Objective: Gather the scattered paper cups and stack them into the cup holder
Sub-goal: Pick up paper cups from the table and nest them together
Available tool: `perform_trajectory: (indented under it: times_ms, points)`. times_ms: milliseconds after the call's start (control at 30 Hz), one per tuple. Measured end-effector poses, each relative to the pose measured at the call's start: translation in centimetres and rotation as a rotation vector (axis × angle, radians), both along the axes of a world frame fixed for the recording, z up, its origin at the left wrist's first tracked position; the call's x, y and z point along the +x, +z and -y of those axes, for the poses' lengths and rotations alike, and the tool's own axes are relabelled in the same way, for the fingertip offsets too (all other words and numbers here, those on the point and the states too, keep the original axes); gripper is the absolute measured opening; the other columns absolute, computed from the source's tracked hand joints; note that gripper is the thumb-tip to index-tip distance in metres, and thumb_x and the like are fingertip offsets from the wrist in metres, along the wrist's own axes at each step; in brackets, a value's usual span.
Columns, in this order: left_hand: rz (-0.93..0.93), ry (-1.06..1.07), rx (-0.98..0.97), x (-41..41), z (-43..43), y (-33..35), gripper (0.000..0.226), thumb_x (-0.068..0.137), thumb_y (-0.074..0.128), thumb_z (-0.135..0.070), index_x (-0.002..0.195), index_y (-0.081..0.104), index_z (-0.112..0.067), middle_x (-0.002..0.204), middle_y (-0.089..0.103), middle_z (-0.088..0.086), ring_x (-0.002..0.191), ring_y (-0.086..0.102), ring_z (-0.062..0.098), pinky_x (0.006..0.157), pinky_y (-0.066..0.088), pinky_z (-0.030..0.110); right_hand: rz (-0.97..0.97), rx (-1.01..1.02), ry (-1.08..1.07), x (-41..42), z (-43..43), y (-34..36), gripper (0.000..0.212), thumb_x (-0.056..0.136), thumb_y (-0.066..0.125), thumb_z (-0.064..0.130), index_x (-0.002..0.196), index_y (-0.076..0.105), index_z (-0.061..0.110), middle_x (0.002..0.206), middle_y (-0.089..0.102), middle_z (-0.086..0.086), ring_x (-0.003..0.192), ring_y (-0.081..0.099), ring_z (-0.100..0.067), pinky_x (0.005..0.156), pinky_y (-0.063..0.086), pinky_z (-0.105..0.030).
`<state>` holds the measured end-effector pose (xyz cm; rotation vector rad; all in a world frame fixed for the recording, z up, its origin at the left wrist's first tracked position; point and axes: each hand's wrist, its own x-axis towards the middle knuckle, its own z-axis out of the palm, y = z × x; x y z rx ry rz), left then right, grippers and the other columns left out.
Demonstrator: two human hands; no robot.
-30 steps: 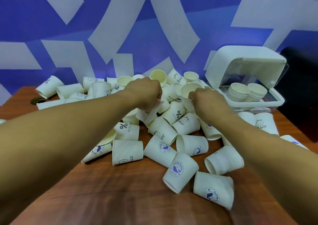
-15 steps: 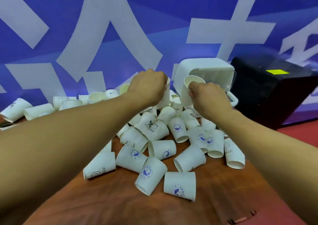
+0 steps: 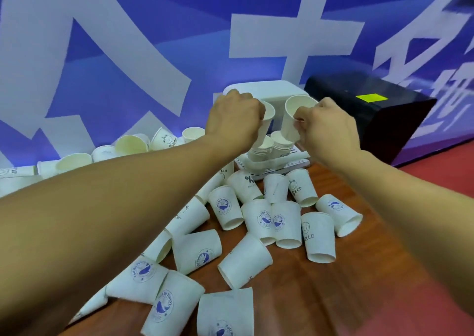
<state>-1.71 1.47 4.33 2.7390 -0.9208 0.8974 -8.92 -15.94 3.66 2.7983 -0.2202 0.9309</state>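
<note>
My left hand [image 3: 234, 118] grips a white paper cup [image 3: 266, 120] and my right hand [image 3: 327, 127] pinches another white paper cup [image 3: 295, 116]. Both cups are held upright in the air, right above the white cup holder [image 3: 266, 167]. Two short stacks of cups [image 3: 273, 147] stand in the holder's tray, under its raised white lid [image 3: 261, 89]. Several loose paper cups [image 3: 256, 217], some printed with blue logos, lie scattered on the wooden table [image 3: 359, 284] below my arms.
More cups [image 3: 130, 143] lie along the back left by the blue and white wall. A black box [image 3: 372, 115] with a yellow label stands just right of the holder. The table's right edge drops to a red floor [image 3: 448, 161].
Both hands have lifted a cup each out of the pile and carried them up over the cup holder. My view has swung right, so the holder sits nearer the middle.
</note>
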Motion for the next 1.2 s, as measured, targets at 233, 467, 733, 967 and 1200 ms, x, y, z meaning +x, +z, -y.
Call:
perform_trajectory:
  times_ms: [233, 467, 733, 967, 1200]
  points:
    - [0.011, -0.009, -0.007, 2.8, 2.6, -2.4, 0.013, 0.087, 0.065, -0.016, 0.095, 0.074, -0.022, 0.089, 0.062, 0.004, 0.073, 0.042, 0.022, 0.054, 0.030, 0.030, -0.015, -0.005, 0.043, 3.0, 2.4, -1.8, 0.024, 0.097, 0.054, 0.029, 0.109, 0.070, 0.016, 0.107, 0.063, -0.008, 0.087, 0.060, -0.032, 0.065, 0.050, -0.037]
    - [0.103, -0.038, -0.011, 4.8, 4.0, -3.9, 0.014, 0.091, 0.065, -0.022, 0.100, 0.075, -0.025, 0.093, 0.068, 0.002, 0.081, 0.047, 0.022, 0.060, 0.027, 0.032, -0.006, -0.023, 0.001, 5.5, 3.8, -3.1, 0.021, 0.095, 0.060, 0.028, 0.109, 0.072, 0.019, 0.101, 0.067, -0.004, 0.095, 0.050, -0.024, 0.062, 0.041, -0.032]
    - [0.041, -0.092, -0.071, 5.8, 5.0, -5.5, 0.020, 0.096, 0.056, -0.022, 0.106, 0.072, -0.024, 0.100, 0.068, 0.001, 0.081, 0.052, 0.022, 0.063, 0.027, 0.030, -0.082, 0.017, 0.044, 7.7, 4.0, -4.9, 0.018, 0.095, 0.061, 0.027, 0.109, 0.071, 0.021, 0.097, 0.068, -0.004, 0.081, 0.062, -0.023, 0.070, 0.056, -0.033]
    - [0.000, -0.097, -0.023, 6.4, 5.2, -6.2, 0.023, 0.098, 0.052, -0.021, 0.108, 0.072, -0.026, 0.101, 0.068, 0.001, 0.075, 0.047, 0.024, 0.068, 0.027, 0.031, -0.157, -0.016, 0.030, 8.3, 3.9, -5.9, 0.014, 0.096, 0.056, 0.018, 0.100, 0.070, 0.020, 0.082, 0.062, -0.005, 0.064, 0.058, -0.026, 0.061, 0.055, -0.036]
    - [-0.131, -0.069, 0.033, 6.4, 5.0, -8.2, 0.027, 0.097, 0.050, -0.017, 0.113, 0.071, -0.024, 0.100, 0.069, 0.005, 0.072, 0.045, 0.021, 0.067, 0.035, 0.031, -0.299, -0.055, 0.036, 8.5, 3.8, -7.3, 0.017, 0.093, 0.055, 0.013, 0.098, 0.069, 0.022, 0.080, 0.064, -0.007, 0.067, 0.059, -0.027, 0.069, 0.055, -0.037]
